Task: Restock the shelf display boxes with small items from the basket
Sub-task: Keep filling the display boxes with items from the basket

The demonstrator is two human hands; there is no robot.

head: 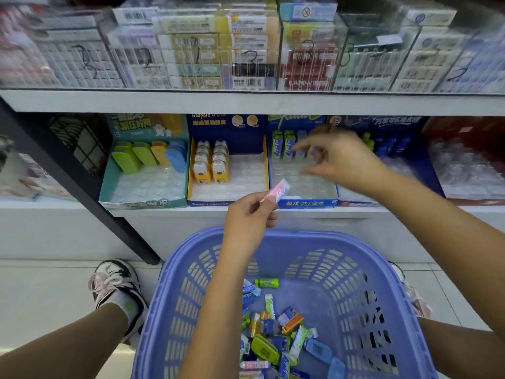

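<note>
The left hand [248, 214] pinches a pink packet [277, 190] at the blue display box's [306, 203] front rim. The right hand [338, 157] hovers over the box, fingers spread and empty. Best to slot the packet upright beside the standing packets [282, 146].

The bare left forearm [218, 296] rises up the middle of the view. The left hand [247, 217] has its fingers curled, and thumb and forefinger pinch one end of a small pink-and-white wrapped bar [277, 190]. The bare right arm [437, 228] reaches in from the right, higher and farther forward. The right hand [340, 157], motion-blurred, is palm-down with fingers loosely spread.
</note>
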